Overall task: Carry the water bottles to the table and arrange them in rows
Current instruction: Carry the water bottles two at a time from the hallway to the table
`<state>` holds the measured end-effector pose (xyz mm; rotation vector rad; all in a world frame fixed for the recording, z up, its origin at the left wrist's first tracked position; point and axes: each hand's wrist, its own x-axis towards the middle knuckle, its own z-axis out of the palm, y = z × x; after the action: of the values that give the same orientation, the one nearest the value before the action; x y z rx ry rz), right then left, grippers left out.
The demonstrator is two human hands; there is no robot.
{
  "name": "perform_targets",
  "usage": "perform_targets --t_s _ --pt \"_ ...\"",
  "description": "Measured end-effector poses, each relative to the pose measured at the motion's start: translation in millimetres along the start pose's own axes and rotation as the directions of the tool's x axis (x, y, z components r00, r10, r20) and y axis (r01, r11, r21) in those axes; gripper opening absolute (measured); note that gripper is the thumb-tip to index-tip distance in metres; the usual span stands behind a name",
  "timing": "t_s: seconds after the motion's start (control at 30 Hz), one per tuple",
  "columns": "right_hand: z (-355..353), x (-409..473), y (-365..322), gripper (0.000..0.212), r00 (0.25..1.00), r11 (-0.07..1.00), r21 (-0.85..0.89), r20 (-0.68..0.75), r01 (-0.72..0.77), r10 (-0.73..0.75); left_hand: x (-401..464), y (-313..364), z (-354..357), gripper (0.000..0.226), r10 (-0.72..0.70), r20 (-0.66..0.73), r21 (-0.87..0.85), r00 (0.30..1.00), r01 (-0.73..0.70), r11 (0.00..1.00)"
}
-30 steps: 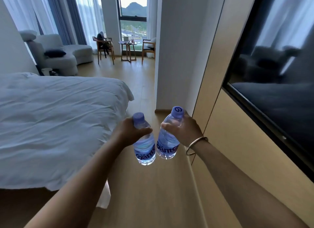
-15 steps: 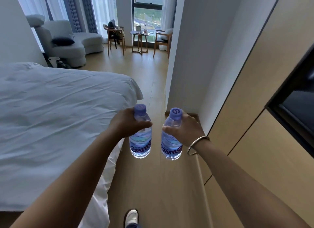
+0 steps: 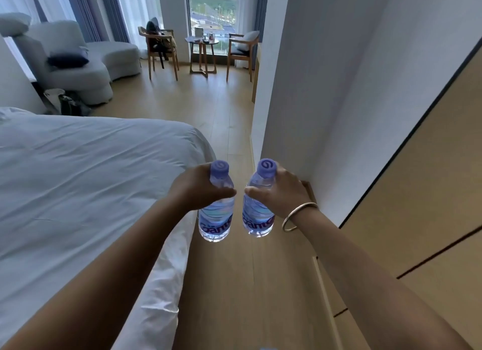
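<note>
Between bed edge (image 3: 182, 130) and wall (image 3: 300, 88), each hand's grip clamps one bottle: left hand (image 3: 194, 189), right hand (image 3: 283, 193).

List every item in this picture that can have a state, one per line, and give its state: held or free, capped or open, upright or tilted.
Left hand: grips the left bottle near its neck.
Right hand: grips the right bottle near its neck.
Left bottle: capped, roughly upright, carried in the air.
Right bottle: capped, slightly tilted, carried in the air.
Round table: by the window, small items on top.
Bed: made, white cover wrinkled.
</note>
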<state>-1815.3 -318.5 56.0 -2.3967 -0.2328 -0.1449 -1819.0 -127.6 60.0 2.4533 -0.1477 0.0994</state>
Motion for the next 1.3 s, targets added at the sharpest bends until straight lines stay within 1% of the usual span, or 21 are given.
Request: perform_targets --t_s 0.13,0.33,0.43,0.57,0.73,0.9,1.0,1.1,1.2,1.3 --pt "8 59 19 0.048 1.000 1.000 -0.015 0.012 -0.016 0.016 64 -15 8 0.023 0.006 0.017 0.014 1.000 -0.006 1.000" --pt "10 172 57 0.043 1.000 1.000 -0.014 0.013 -0.002 0.002 182 -30 26 0.025 0.004 0.026 0.022 1.000 -0.004 1.000" --pt "3 239 74 0.041 1.000 1.000 -0.022 0.013 -0.015 0.015 251 -28 31 0.026 -0.005 0.005 0.038 1.000 0.004 0.999" --pt "-4 325 94 0.036 1.000 1.000 -0.026 0.027 0.012 -0.011 337 -26 38 0.024 -0.036 -0.007 0.021 0.999 0.036 0.999" --pt "1 414 117 0.039 0.998 0.999 -0.039 0.060 0.015 -0.013 417 -38 44 0.027 -0.059 -0.036 0.029 0.998 0.060 0.998" --pt "18 490 135 0.046 0.993 0.999 -0.031 0.121 0.013 -0.009 488 -64 43 0.029 -0.114 -0.038 0.075 0.993 0.117 0.990" --pt "32 538 140 0.041 0.990 1.000 -0.007 0.139 0.018 -0.017 536 -82 41 0.031 -0.136 -0.039 0.086 0.990 0.139 0.987" --pt "48 591 142 0.037 0.988 1.000 -0.008 0.150 0.028 -0.026 590 -104 37 0.031 -0.138 0.003 0.091 0.990 0.138 0.986" --pt "65 654 142 0.035 0.990 1.000 -0.011 0.136 0.030 -0.028 652 -127 27 0.029 -0.116 0.007 0.078 0.993 0.115 0.990" --pt "79 722 138 0.034 0.996 1.000 -0.014 0.091 0.016 -0.014 721 -150 12 0.030 -0.083 -0.009 0.094 0.996 0.084 0.992"
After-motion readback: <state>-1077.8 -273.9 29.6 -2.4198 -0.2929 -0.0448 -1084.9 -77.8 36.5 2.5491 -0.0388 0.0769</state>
